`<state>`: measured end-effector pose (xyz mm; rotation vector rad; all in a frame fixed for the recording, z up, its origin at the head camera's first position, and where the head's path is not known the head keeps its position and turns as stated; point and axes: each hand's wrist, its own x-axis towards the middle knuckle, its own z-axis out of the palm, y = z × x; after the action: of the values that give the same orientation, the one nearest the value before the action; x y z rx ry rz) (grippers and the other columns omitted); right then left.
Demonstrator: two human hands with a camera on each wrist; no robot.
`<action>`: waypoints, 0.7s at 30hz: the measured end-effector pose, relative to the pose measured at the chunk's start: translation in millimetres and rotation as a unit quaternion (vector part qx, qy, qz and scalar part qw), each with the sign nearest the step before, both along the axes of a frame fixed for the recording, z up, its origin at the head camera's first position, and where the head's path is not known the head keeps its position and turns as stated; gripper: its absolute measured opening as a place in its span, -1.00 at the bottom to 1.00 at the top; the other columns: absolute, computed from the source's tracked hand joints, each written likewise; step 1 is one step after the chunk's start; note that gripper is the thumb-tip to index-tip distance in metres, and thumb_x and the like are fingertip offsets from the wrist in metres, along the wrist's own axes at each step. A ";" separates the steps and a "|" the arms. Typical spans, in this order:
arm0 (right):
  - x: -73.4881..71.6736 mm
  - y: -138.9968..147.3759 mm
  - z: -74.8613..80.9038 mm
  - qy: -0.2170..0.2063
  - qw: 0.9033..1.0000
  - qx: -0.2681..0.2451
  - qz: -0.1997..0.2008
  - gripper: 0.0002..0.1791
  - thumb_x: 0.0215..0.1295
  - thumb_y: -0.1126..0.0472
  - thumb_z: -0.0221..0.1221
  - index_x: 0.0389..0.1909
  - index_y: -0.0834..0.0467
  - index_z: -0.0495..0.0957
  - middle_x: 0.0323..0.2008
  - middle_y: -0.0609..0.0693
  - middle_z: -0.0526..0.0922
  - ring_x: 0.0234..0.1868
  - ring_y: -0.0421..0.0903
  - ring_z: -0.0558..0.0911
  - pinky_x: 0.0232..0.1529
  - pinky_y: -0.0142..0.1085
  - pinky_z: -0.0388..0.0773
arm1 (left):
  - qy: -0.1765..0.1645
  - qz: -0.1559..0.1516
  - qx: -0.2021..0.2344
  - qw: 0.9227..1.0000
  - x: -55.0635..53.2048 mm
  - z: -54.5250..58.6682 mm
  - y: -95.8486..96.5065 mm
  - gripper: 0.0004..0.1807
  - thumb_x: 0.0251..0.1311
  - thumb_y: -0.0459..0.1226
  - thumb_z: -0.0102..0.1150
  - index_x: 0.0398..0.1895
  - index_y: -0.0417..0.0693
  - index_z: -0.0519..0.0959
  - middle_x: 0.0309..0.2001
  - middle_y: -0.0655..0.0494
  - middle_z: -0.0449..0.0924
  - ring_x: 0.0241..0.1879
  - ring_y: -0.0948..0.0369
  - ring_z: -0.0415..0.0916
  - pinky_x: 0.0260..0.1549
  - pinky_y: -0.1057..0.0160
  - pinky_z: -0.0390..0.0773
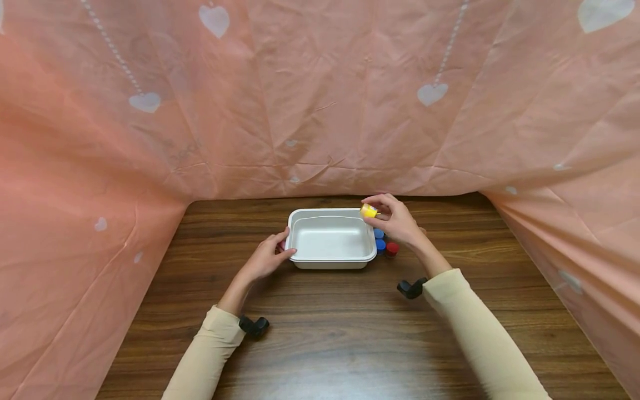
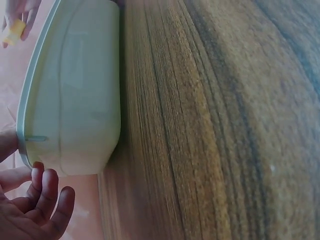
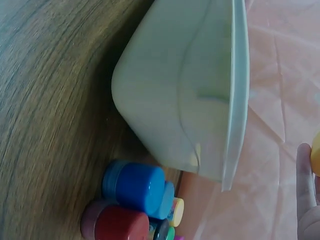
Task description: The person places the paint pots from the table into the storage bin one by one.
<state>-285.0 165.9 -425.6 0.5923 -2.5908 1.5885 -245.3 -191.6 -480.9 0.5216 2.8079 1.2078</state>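
Note:
A white plastic tub (image 1: 330,260) stands on the wooden table. My left hand (image 1: 265,256) grips its left rim, thumb on top, and in the left wrist view the other fingers (image 2: 49,192) curl beside the tub's end wall. Over the tub's right rim, my right hand (image 1: 395,219) pinches a small yellow jar (image 1: 369,211) between thumb and fingers. Only an edge of that jar (image 3: 315,155) shows in the right wrist view. The tub's visible floor holds nothing.
Against the tub's right side stand small lidded jars, among them a blue jar (image 3: 140,187) and a red jar (image 3: 120,222). Yellow, green and dark ones sit behind, partly hidden. Something pink (image 1: 282,244) shows by the left hand. A peach curtain (image 1: 320,111) surrounds the table.

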 end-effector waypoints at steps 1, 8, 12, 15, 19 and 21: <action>-0.3 -1.6 -0.3 -0.001 1.000 -0.003 0.000 -0.54 0.33 0.30 0.38 0.22 0.29 0.57 0.15 0.21 0.50 0.19 0.18 0.62 0.20 -0.32 0.66 | -0.002 0.001 0.002 1.000 -0.1 -0.3 0.2 -0.27 0.40 -0.24 0.30 0.52 -0.36 0.26 -0.19 -0.10 0.49 -0.17 0.08 0.46 -0.17 0.26 0.49; -4.7 -14.8 -2.8 -0.007 1.000 -0.024 0.004 -0.53 0.32 0.32 0.39 0.22 0.32 0.54 0.18 0.26 0.57 0.14 0.18 0.61 0.19 -0.19 0.65 | -0.009 0.004 0.005 1.000 0.3 -1.6 2.7 -0.27 0.41 -0.24 0.30 0.53 -0.34 0.26 -0.18 -0.08 0.50 -0.17 0.09 0.45 -0.16 0.27 0.47; -6.4 -25.2 -2.4 -0.020 1.000 -0.024 -0.002 -0.53 0.33 0.27 0.39 0.22 0.30 0.55 0.19 0.23 0.59 0.16 0.17 0.60 0.21 -0.11 0.62 | 0.001 -0.001 0.017 1.000 0.6 -0.8 4.4 -0.27 0.39 -0.26 0.31 0.51 -0.39 0.28 -0.20 -0.08 0.51 -0.21 0.12 0.46 -0.21 0.32 0.48; -7.5 -34.7 -3.7 -0.034 0.999 -0.042 0.004 -0.54 0.33 0.26 0.39 0.20 0.29 0.56 0.17 0.22 0.59 0.14 0.16 0.60 0.08 -0.31 0.63 | 0.007 -0.004 0.024 1.000 1.2 -0.8 4.9 -0.27 0.38 -0.27 0.31 0.50 -0.41 0.28 -0.23 -0.08 0.51 -0.25 0.15 0.45 -0.26 0.37 0.47; -9.2 -48.4 -7.8 -0.044 0.997 -0.063 0.017 -0.54 0.34 0.26 0.38 0.20 0.29 0.55 0.18 0.22 0.58 0.15 0.18 0.60 0.04 -0.38 0.64 | 0.001 -0.001 0.034 0.999 3.0 -3.0 4.2 -0.27 0.38 -0.27 0.32 0.50 -0.41 0.28 -0.24 -0.07 0.52 -0.27 0.18 0.45 -0.29 0.40 0.47; -10.5 -54.6 -9.0 -0.044 0.997 -0.064 0.017 -0.54 0.34 0.27 0.38 0.20 0.30 0.54 0.18 0.21 0.58 0.17 0.17 0.59 0.10 -0.30 0.65 | -0.004 0.001 0.037 0.999 3.4 -3.9 4.1 -0.27 0.38 -0.27 0.32 0.50 -0.39 0.28 -0.24 -0.07 0.52 -0.27 0.18 0.45 -0.29 0.40 0.47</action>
<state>-295.5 111.3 -434.6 0.5707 -2.5274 1.8139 -241.8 -187.5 -484.8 0.5164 2.7676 1.3161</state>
